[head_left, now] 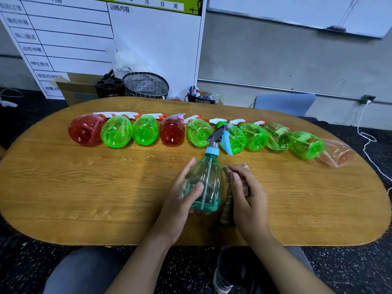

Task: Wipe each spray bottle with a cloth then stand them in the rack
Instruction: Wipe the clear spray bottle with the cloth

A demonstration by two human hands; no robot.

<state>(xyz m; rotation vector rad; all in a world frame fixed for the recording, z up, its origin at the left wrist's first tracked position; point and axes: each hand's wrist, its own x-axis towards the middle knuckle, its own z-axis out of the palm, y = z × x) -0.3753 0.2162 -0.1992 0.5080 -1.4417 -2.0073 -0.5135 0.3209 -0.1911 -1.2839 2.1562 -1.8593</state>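
I see a clear teal plastic spray bottle (206,183) with grey-blue trigger head pointing to 12 o'clock, a brown cloth (228,200) touching its 3 o'clock side, and a row of red and green bottles (146,132) lying down toward 12 o'clock.

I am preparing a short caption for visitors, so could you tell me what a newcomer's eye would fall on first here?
The row of bright green and red spray bottles lying on their sides along the far part of the wooden table stands out first. Next comes the teal spray bottle near the front edge, gripped by the left hand, with the right hand pressing a brownish cloth to its side.
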